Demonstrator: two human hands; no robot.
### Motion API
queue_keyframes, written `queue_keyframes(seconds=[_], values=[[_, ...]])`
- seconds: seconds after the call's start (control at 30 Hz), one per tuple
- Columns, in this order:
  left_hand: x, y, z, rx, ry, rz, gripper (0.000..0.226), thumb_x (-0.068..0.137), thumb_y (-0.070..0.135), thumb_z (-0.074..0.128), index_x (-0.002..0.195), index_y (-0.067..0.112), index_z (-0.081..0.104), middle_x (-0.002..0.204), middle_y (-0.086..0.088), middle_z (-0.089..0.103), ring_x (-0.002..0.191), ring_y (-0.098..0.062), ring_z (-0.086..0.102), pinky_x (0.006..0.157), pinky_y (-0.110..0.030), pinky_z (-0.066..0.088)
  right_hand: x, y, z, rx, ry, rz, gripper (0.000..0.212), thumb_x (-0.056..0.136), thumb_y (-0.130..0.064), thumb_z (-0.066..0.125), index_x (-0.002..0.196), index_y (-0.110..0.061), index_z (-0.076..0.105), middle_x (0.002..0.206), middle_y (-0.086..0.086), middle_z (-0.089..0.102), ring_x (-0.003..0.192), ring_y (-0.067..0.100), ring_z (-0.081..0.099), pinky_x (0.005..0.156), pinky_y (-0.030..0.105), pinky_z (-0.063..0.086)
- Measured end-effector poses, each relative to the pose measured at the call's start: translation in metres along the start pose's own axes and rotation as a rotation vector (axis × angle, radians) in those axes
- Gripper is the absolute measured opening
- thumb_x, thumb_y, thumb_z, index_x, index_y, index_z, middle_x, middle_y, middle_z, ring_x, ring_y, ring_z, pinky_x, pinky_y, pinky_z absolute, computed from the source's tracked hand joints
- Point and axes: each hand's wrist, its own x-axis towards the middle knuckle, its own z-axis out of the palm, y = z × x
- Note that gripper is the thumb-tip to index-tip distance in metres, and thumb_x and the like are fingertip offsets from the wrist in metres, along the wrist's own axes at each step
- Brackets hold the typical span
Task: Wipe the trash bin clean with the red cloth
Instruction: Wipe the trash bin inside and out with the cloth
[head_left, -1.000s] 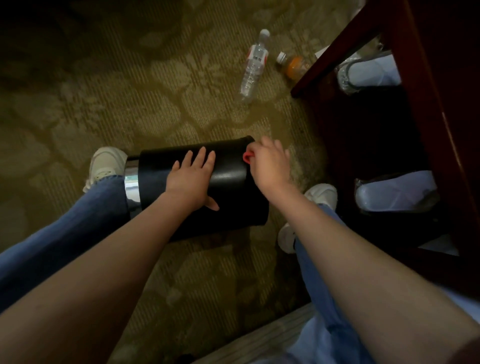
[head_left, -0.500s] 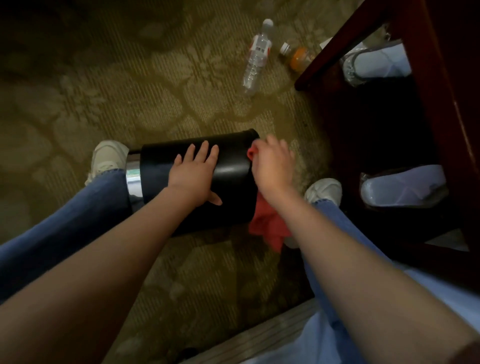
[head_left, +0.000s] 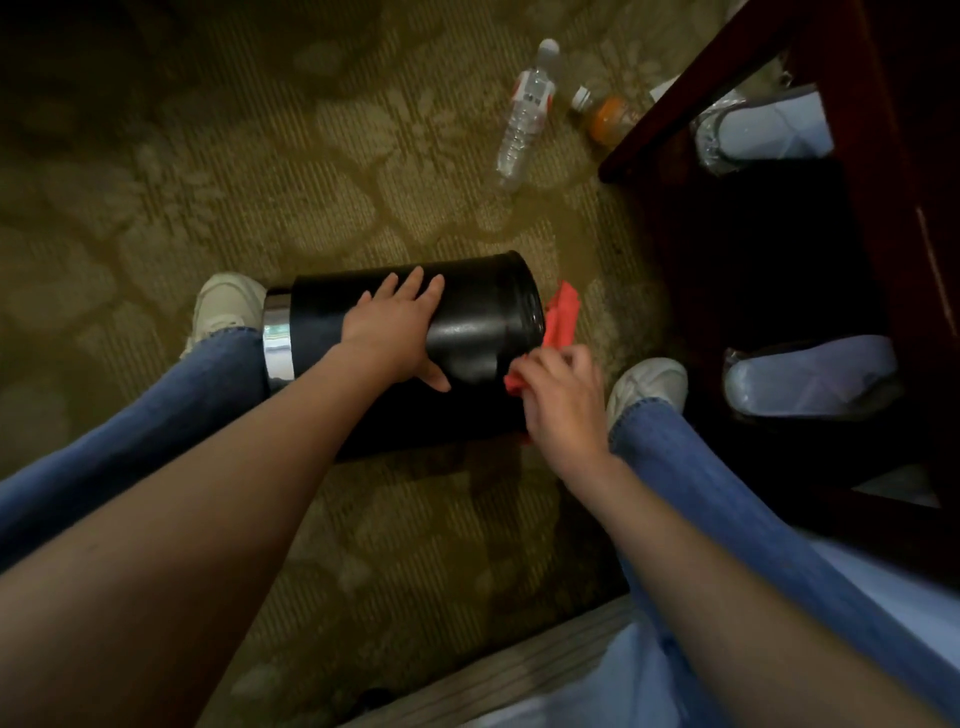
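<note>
Lying on its side across the patterned carpet (head_left: 156, 182), the black trash bin (head_left: 483, 322) is right there between the person's feet. Start out past the left fingertips: a pale left shoe (head_left: 228, 306) sits on the floor with blue denim over its heel, and the bin's chrome band (head_left: 278, 343) sits just beside it. Now the left hand (head_left: 395, 327), flat on the bin's curved side, fingers (head_left: 415, 283) straight and a little spread, pointing away from the body, thumb stuck out toward the other hand. Nothing gripped there, just a palm resting on the bin. Well beyond those fingertips, a clear water bottle (head_left: 524, 117) lies on the carpet.

Over to the bin's right-hand end, and there's the red cloth (head_left: 565, 314)! One flap stands up just past the right knuckles, close beside the end of the bin, and the rest is bunched under the right hand (head_left: 563, 402). That hand's fingers (head_left: 550, 364) are curled in tight, pinching the cloth against the bin's near side by that end. Far out ahead of them, an orange bottle (head_left: 608, 117) with a white cap lies near the water bottle. Just beside the right knuckles is the right shoe (head_left: 649, 382), a denim cuff draped on it. Farthest right, well clear of both hands, stands a dark wooden frame (head_left: 883, 130).
</note>
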Motion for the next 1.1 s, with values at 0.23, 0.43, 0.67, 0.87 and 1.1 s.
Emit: queue_keyframes(seconds=[0.23, 0.43, 0.67, 0.87, 1.1], values=[[-0.003, 0.003, 0.004, 0.028, 0.005, 0.006, 0.122, 0.066, 0.049, 0.078, 0.151, 0.021, -0.006, 0.16, -0.004, -0.006, 0.147, -0.028, -0.001, 0.118, -0.047, 0.011, 0.025, -0.013, -0.01, -0.048, 0.009, 0.118, 0.022, 0.083, -0.011, 0.059, 0.103, -0.018, 0.065, 0.104, 0.002, 0.06, 0.095, 0.026, 0.048, 0.079, 0.039, 0.037], [-0.006, 0.003, 0.009, 0.047, 0.002, 0.007, 0.123, 0.066, 0.052, 0.077, 0.15, 0.022, -0.008, 0.159, -0.002, -0.008, 0.147, -0.027, -0.002, 0.117, -0.045, 0.01, 0.133, -0.023, -0.005, -0.155, -0.202, 0.315, 0.026, 0.091, -0.015, 0.05, 0.114, -0.019, 0.062, 0.124, 0.005, 0.052, 0.12, 0.028, 0.038, 0.093, 0.04, 0.033], [-0.004, 0.002, 0.005, 0.008, -0.005, 0.007, 0.125, 0.063, 0.05, 0.08, 0.151, 0.023, -0.005, 0.16, -0.001, -0.006, 0.147, -0.025, -0.001, 0.117, -0.045, 0.01, 0.093, -0.008, -0.006, -0.019, -0.082, 0.184, 0.024, 0.089, -0.014, 0.051, 0.109, -0.02, 0.065, 0.119, 0.005, 0.054, 0.111, 0.029, 0.042, 0.089, 0.042, 0.037], [-0.003, 0.001, 0.004, -0.006, 0.003, 0.002, 0.126, 0.062, 0.051, 0.08, 0.151, 0.023, -0.004, 0.16, -0.002, -0.005, 0.147, -0.026, -0.001, 0.117, -0.046, 0.011, 0.0, -0.007, 0.005, 0.152, 0.102, 0.19, 0.025, 0.085, -0.019, 0.047, 0.098, -0.017, 0.068, 0.103, -0.002, 0.06, 0.094, 0.016, 0.04, 0.08, 0.035, 0.039], [-0.006, 0.002, 0.005, 0.01, 0.013, 0.003, 0.122, 0.066, 0.049, 0.078, 0.151, 0.021, -0.005, 0.16, -0.003, -0.007, 0.147, -0.027, -0.002, 0.117, -0.046, 0.01, 0.031, -0.013, 0.0, -0.015, 0.095, 0.195, 0.02, 0.082, -0.011, 0.055, 0.099, -0.018, 0.065, 0.102, 0.003, 0.059, 0.094, 0.025, 0.047, 0.076, 0.037, 0.037]])
